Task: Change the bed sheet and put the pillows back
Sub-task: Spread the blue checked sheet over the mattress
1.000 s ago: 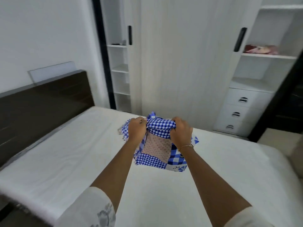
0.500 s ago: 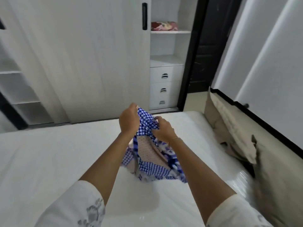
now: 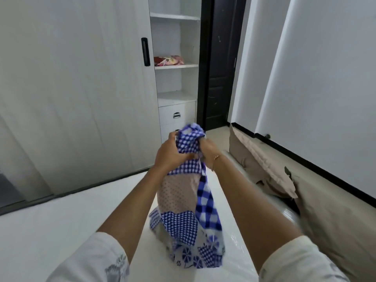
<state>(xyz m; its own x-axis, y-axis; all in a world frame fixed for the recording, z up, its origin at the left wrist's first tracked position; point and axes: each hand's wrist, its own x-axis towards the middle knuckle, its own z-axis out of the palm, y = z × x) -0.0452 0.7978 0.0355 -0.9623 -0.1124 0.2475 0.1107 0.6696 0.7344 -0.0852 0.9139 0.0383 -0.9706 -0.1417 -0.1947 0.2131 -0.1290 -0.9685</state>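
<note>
A: The left hand [image 3: 169, 154] and the right hand [image 3: 207, 150] are both closing tight around the bunched top of the blue patchwork bed sheet [image 3: 187, 204], fingers curled fully into the cloth.

B: And the sheet is hanging between the forearms, its lower end resting on the bare white mattress [image 3: 61, 231].

A: She is probably hunting for an edge. It would help to be parting the hands along one hem, letting the folds drop open.

B: The tan pillows [image 3: 274, 180] are leaning at the right, against the wall. In the far wardrobe [image 3: 81, 78], one open shelf [image 3: 176, 66] is holding a folded red-and-pink cloth [image 3: 168, 59]; the shelf above is looking bare.
</note>
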